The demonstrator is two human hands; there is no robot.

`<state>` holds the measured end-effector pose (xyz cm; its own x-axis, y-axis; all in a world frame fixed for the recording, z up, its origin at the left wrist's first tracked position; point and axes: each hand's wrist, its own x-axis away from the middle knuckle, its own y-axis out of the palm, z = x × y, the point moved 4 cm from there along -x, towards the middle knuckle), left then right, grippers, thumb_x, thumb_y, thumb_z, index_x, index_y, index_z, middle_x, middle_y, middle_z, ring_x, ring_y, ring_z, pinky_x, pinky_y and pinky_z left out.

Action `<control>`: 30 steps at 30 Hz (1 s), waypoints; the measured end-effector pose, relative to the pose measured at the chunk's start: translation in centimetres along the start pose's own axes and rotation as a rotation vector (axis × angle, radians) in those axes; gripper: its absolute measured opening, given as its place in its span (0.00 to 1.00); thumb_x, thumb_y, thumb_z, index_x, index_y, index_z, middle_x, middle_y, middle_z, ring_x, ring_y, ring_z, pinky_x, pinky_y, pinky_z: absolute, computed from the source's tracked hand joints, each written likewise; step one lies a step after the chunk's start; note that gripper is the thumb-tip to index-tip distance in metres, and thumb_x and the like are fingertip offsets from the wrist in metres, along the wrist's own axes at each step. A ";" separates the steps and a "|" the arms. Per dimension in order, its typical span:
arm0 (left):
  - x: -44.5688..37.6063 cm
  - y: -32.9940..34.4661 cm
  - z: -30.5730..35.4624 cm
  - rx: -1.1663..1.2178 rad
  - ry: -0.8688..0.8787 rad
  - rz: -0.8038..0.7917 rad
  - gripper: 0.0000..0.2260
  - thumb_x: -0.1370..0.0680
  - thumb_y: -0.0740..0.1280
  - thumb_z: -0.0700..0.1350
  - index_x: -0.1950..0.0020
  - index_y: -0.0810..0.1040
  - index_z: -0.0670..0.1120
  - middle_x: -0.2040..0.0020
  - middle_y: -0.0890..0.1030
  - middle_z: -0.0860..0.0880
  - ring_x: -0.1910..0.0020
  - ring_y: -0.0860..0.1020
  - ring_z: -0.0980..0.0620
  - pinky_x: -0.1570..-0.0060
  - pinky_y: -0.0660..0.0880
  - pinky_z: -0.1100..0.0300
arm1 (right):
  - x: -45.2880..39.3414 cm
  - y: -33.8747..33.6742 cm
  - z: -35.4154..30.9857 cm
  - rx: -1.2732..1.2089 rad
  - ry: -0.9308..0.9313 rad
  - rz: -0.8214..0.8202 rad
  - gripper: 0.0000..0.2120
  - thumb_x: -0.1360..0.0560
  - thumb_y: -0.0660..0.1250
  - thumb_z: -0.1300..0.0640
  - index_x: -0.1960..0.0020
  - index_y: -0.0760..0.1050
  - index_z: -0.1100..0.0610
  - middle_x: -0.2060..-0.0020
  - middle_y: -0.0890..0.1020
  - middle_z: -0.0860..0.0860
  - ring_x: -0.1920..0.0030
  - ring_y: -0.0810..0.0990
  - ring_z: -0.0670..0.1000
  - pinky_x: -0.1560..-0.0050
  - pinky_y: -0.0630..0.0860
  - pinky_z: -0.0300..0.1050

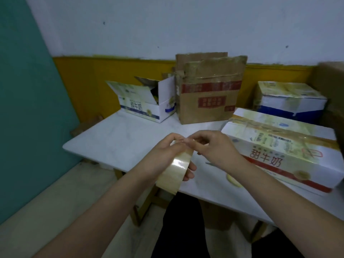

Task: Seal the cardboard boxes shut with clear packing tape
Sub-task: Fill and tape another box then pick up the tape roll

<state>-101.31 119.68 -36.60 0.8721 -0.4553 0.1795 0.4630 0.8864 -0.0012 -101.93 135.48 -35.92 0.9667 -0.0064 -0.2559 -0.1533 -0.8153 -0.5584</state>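
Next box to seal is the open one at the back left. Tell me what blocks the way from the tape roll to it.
Nothing visible. The tape roll, held in the left hand, faces bare tabletop up to the open box.

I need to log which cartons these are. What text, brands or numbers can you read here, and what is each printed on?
"甜牛奶": large red characters on the front of the near white carton, right of the hands.
Dark characters on the open white carton at the back left: too blurred to read.
Red bands and red label on the brown cardboard box: blurred, unreadable.
White and blue box at the back right: no legible text.
No numbers can be read.
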 end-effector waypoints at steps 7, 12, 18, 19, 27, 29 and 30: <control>3.3 -5.0 -2.1 -0.087 -0.094 0.148 0.23 0.16 0.63 0.49 0.23 0.60 0.54 0.56 0.86 0.38 0.65 0.84 0.43 0.66 0.81 0.56 | -1.2 6.7 -3.3 0.201 -0.090 0.057 0.12 0.26 0.74 0.48 0.63 0.82 0.56 0.69 0.80 0.45 0.66 0.77 0.42 0.65 0.67 0.32; 4.9 -8.8 -4.7 -0.091 -0.058 0.244 0.32 0.17 0.64 0.52 0.17 0.51 0.52 0.49 0.80 0.52 0.72 0.79 0.66 0.70 0.74 0.72 | -2.3 8.8 -4.3 0.028 -0.046 -0.010 0.14 0.27 0.75 0.51 0.66 0.81 0.58 0.70 0.81 0.49 0.71 0.75 0.41 0.67 0.68 0.26; 2.4 -9.4 -9.6 -0.212 -0.186 0.243 0.39 0.19 0.63 0.63 0.17 0.43 0.55 0.18 0.58 0.49 0.21 0.60 0.48 0.31 0.61 0.61 | -2.6 12.5 0.1 0.084 -0.014 -0.086 0.13 0.27 0.75 0.51 0.65 0.81 0.59 0.69 0.81 0.50 0.68 0.76 0.43 0.65 0.67 0.30; 2.1 -9.4 -10.0 -0.215 -0.163 0.246 0.37 0.18 0.62 0.61 0.17 0.43 0.54 0.18 0.56 0.51 0.20 0.57 0.50 0.34 0.60 0.63 | -2.7 13.0 1.1 0.108 -0.016 -0.082 0.13 0.27 0.75 0.51 0.65 0.81 0.58 0.68 0.81 0.49 0.66 0.77 0.45 0.65 0.67 0.30; -0.3 -10.2 -12.0 -0.425 -0.184 0.322 0.32 0.18 0.59 0.62 0.19 0.44 0.64 0.19 0.60 0.49 0.24 0.65 0.49 0.36 0.64 0.60 | -3.3 15.3 2.5 0.382 -0.180 -0.065 0.14 0.23 0.69 0.49 0.58 0.80 0.60 0.62 0.79 0.53 0.60 0.77 0.52 0.56 0.72 0.44; -0.6 -10.6 -11.9 -0.448 -0.203 0.312 0.32 0.17 0.59 0.61 0.19 0.45 0.64 0.20 0.63 0.47 0.25 0.66 0.48 0.36 0.65 0.61 | -3.0 15.7 2.4 0.442 -0.242 -0.014 0.14 0.23 0.71 0.50 0.59 0.78 0.60 0.63 0.77 0.54 0.60 0.76 0.54 0.59 0.73 0.47; -0.7 -10.8 -11.7 -0.454 -0.214 0.310 0.32 0.17 0.60 0.60 0.18 0.46 0.63 0.21 0.65 0.47 0.25 0.67 0.48 0.37 0.65 0.62 | -2.7 15.8 2.3 0.486 -0.276 0.024 0.14 0.25 0.72 0.50 0.60 0.77 0.59 0.64 0.76 0.54 0.61 0.76 0.54 0.63 0.72 0.48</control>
<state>-105.05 109.45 -48.27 0.9480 -0.1122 0.2979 0.2545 0.8293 -0.4975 -107.49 123.92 -45.90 0.8822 0.1835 -0.4336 -0.3144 -0.4560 -0.8326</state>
